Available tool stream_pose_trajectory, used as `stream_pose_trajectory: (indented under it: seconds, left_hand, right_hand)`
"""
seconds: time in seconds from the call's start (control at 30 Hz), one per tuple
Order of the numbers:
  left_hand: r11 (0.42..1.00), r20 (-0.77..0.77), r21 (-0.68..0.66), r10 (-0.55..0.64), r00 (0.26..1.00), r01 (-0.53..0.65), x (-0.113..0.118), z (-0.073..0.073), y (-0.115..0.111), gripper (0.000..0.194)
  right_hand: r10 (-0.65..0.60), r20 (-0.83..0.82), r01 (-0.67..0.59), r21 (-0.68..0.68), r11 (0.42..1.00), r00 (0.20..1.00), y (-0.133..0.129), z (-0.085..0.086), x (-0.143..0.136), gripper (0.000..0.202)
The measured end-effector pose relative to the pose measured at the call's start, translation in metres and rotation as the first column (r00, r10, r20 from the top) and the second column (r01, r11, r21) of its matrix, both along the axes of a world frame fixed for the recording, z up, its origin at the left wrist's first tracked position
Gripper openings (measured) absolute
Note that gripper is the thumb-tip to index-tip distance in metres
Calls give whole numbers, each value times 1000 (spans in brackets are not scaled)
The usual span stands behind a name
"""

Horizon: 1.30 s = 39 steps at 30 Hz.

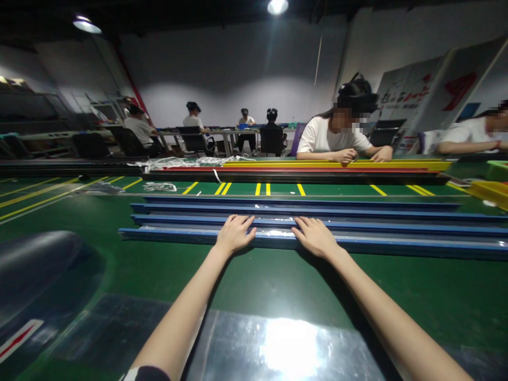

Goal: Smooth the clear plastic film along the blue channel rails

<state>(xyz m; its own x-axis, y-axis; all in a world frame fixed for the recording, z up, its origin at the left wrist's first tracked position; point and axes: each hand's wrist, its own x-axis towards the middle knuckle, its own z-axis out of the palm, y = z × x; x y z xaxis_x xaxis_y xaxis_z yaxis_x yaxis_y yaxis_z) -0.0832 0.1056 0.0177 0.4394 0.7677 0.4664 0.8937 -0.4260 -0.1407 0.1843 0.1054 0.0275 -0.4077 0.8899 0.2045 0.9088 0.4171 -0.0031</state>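
Beneath two ceiling lamps, a pale wall closes off a dim workroom where several people sit at desks, and in front stretches a green table with a clear sheet at its near edge. Long blue strips lie side by side across the table, parallel to its near edge and beyond the sheet, running out of view to the right. The person's left hand and right hand rest palm down on them, well apart; on each, the fingers lie close together with the thumb spread away, and how firmly they press cannot be told. Farther off, yellow strips, red strips and white straps lie toward the far edge, where a co-worker in a white shirt leans over, both hands near the yellow strips
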Motion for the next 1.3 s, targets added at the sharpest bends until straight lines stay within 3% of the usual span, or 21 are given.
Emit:
stream_pose_trajectory:
  seconds: [0.47,1.3]
  left_hand:
    - [1000,23,20,21,1000,-22,-4,-1,14,42]
    - [997,86,-44,-54,995,58,-21,-3,37,41]
  right_hand:
    - [14,-33,-15,-13,1000,999,17,-2,-4,55]
    - [-54,8,54,12,998,999,37,-3,-21,56]
